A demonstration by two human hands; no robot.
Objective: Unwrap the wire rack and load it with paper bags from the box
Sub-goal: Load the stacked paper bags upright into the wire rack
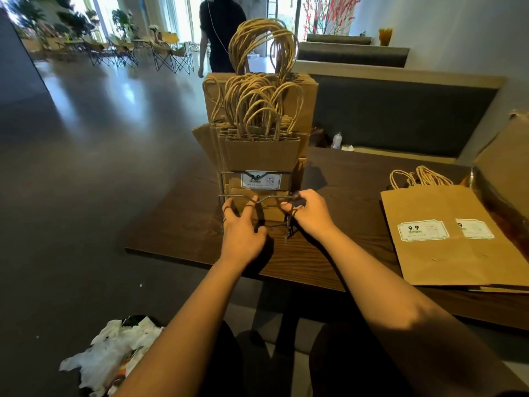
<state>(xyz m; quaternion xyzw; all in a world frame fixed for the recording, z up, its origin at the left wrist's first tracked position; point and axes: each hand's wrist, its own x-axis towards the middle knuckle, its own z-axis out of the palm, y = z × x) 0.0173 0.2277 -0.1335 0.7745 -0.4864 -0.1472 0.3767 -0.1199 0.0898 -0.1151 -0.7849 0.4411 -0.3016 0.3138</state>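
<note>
A wire rack (229,174) stands on the near left part of the dark wooden table (337,253), filled with several upright brown paper bags (262,156) whose twisted handles stick up. My left hand (242,227) rests at the rack's lower front, fingers curled over the front wire. My right hand (307,213) grips the rack's right front corner, where dark wire or strap ends hang down. A flat stack of paper bags (446,250) with white labels lies on the table to the right. The cardboard box (503,173) stands open at the far right edge.
Crumpled white wrapping (114,351) lies on the floor at lower left. A person in black (220,32) stands beyond the table. A dark padded bench (400,116) runs behind the table, with a small bottle (337,140) on it. Folding chairs (169,57) stand far back left.
</note>
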